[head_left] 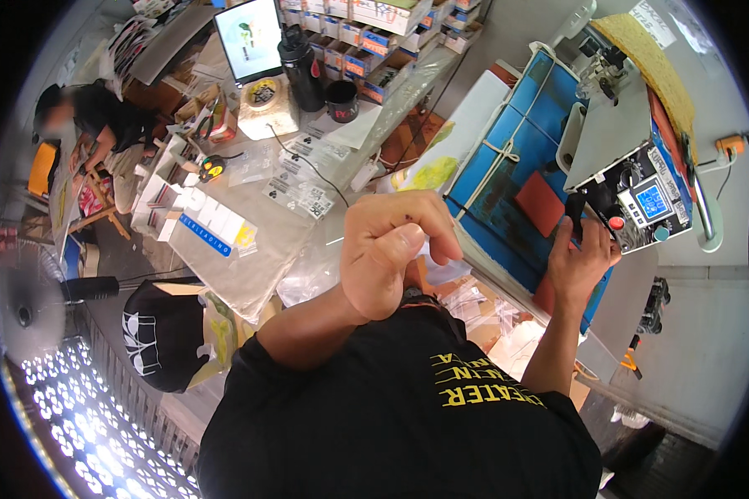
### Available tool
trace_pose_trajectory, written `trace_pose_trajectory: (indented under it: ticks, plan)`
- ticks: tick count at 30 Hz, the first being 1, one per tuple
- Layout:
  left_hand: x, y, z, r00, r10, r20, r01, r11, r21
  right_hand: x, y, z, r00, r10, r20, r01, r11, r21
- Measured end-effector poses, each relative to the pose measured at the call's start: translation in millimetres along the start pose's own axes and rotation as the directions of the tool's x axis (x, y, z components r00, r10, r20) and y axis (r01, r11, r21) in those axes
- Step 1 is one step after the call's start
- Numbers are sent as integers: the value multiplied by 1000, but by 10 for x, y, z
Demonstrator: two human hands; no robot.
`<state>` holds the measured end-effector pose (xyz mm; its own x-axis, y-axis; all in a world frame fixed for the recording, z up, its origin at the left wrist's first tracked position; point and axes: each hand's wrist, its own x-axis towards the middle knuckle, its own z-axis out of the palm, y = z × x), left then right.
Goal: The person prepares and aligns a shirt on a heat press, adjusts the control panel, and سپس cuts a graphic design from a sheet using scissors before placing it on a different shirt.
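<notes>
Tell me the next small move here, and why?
Probably lift the right hand off the black lever on the grey machine: the left hand holds a small clear bag pinched near the blue bed, apart from it.

Small print or packing workshop: heat-press machine (632, 179) with control panel, cluttered worktable (250, 249) strewn with clear bagged labels (304, 195), shelves of small boxes (374, 33), monitor (250, 37).

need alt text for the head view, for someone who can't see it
Seen from above, a person in a black shirt raises the left hand, pinching a small clear plastic piece, while the right hand grips a black handle on a grey machine. A cluttered table with clear bags lies to the left.
</notes>
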<state>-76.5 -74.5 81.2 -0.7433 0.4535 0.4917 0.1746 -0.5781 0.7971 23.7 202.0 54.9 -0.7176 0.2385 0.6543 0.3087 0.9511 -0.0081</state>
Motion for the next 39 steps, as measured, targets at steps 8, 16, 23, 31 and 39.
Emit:
trace_pose_trajectory:
  ticks: [8,16,23,31,39]
  plan:
    - [409,-539,-141,995,-88,49,88,996,-3,-125,709,97,998,33,50,-32,999,-23]
    - [-26,-1449,-478,889,-457,18,417,827,377,-502,1993,297,872,479,98,-466,875,-135]
    - [-1095,-2648,-976,32,-998,54,936,49,347,-403,2476,208,655,751,87,-658,623,-424]
    - [-1520,-3548,-920,-95,-947,307,701,-282,-655,-654,2284,450,819,536,-202,-571,736,-362]
    - [-2026,-4170,-666,251,-945,-208,371,293,-881,-948,-93,1635,261,-214,941,-816,471,334]
